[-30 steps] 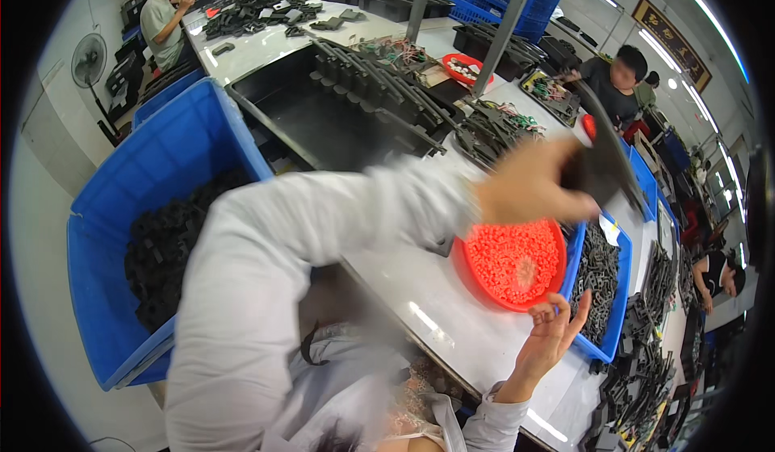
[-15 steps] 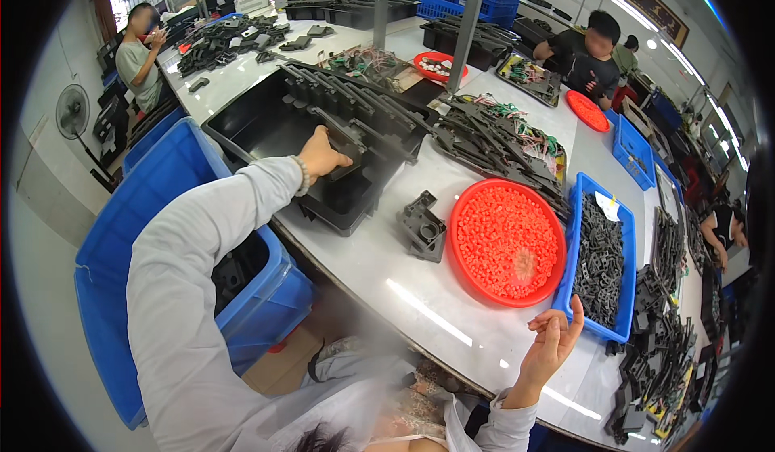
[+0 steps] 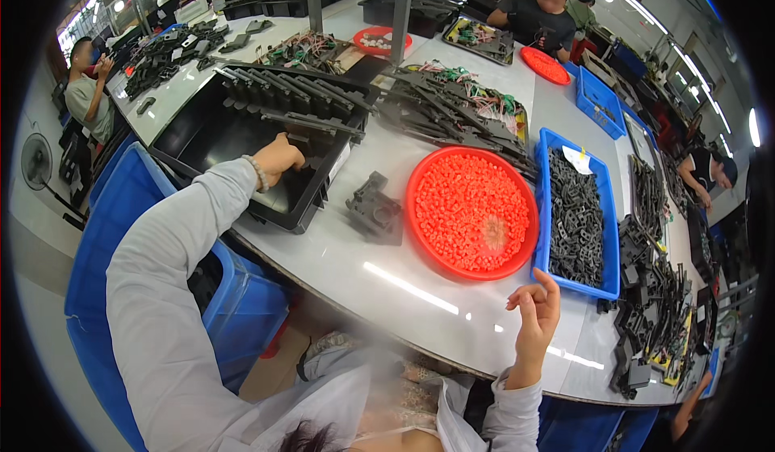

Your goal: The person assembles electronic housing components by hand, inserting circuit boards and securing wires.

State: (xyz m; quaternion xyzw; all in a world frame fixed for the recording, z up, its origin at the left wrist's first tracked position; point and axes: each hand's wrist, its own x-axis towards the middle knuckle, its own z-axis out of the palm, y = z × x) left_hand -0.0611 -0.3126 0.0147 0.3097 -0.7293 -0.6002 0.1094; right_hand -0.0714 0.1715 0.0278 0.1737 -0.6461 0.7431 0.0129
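My left hand (image 3: pixel 277 160) reaches down into a large black tray (image 3: pixel 198 133), its fingers curled at the near end of a black plastic part with a long bar (image 3: pixel 311 126). The part lies beside a row of similar black parts (image 3: pixel 278 89) leaning in the tray; its lower side is hidden. My right hand (image 3: pixel 537 311) is raised above the table's front edge, fingers loosely bent and apart, with nothing in it. It is nearest to a round red tray (image 3: pixel 413 246) of small red-orange pieces and a blue bin (image 3: pixel 616 250) of small black parts.
A black plastic housing (image 3: pixel 375 210) sits between the tray and the red pieces. Long black parts and wired boards (image 3: pixel 460 109) lie beyond. A big blue bin (image 3: pixel 105 250) stands at my left, below the table edge. Metal posts (image 3: pixel 401 16) rise from the table; co-workers (image 3: pixel 537 12) sit around.
The whole view has shifted as my head moved. My left hand stays at the black part in the tray, its fingers more curled. The right hand stays raised and empty.
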